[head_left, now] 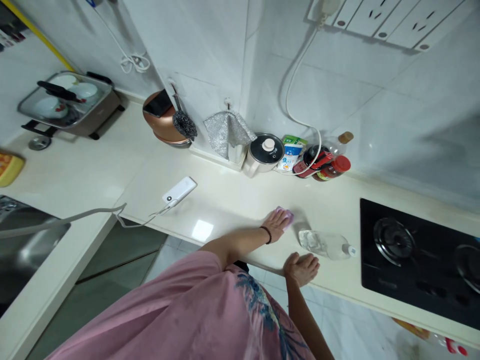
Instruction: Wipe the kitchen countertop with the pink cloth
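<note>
My left hand (275, 226), with a dark bead bracelet at the wrist, presses a small purple cloth (288, 216) against the cream countertop (232, 200). Part of the cloth is hidden under the fingers. At the counter's front edge rests my right hand (302, 269), palm down with its fingers stretched out and nothing in it. A clear plastic bottle (326, 245) with a white cap lies on its side just beyond my right hand, some liquid inside. It is apart from both hands.
A black gas stove (420, 265) is at the right. Along the wall stand a small pot (265, 150), a red-capped jar (333, 169) and a copper-coloured pan (163, 122). A white power bank (180, 190) with a cable lies left, near the sink (41, 245).
</note>
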A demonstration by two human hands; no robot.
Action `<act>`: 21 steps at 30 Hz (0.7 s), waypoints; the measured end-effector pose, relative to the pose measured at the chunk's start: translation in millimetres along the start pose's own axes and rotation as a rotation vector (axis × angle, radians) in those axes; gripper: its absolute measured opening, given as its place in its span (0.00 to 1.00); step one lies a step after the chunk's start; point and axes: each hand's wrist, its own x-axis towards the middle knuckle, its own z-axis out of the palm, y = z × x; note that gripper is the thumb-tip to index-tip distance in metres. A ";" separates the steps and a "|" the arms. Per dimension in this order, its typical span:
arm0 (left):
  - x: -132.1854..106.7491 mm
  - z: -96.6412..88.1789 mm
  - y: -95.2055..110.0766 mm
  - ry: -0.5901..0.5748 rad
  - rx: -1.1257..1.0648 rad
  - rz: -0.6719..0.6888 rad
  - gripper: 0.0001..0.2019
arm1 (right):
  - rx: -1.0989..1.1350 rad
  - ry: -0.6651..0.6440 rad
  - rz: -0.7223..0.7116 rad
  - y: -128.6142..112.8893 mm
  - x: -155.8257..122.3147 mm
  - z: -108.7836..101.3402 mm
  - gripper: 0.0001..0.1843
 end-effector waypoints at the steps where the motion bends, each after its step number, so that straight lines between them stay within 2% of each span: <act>1: -3.6 -2.6 -5.1 -0.009 0.000 0.003 0.35 | 0.003 -0.002 0.002 0.2 0.3 -0.2 0.39; 3: -10.8 -19.4 -30.0 -0.014 -0.014 -0.047 0.36 | 0.007 -0.010 0.005 0.6 0.8 -0.5 0.39; 6: -27.2 -66.0 -91.4 0.069 -0.040 -0.249 0.36 | 0.013 -0.019 0.006 1.1 0.9 -0.6 0.39; 10: -70.2 -134.5 -174.2 0.279 -0.001 -0.546 0.31 | 0.023 -0.016 0.013 1.6 0.4 0.9 0.39; 13: -105.6 -167.0 -210.8 0.333 0.033 -0.652 0.26 | 0.025 -0.020 0.018 2.5 0.1 3.4 0.41; 15: -121.7 -175.7 -220.7 0.342 0.051 -0.705 0.25 | 0.028 -0.020 0.023 3.1 -0.2 5.0 0.42; 17: -128.0 -173.6 -219.0 0.336 0.061 -0.750 0.28 | 0.031 -0.017 0.030 3.4 -0.7 6.0 0.42; 19: -123.6 -160.4 -204.1 0.322 0.065 -0.790 0.34 | 0.034 -0.018 0.039 3.2 -1.3 6.2 0.42; 21: -110.4 -136.4 -173.9 0.269 0.056 -0.796 0.37 | 0.035 -0.023 0.051 2.7 -1.8 5.7 0.41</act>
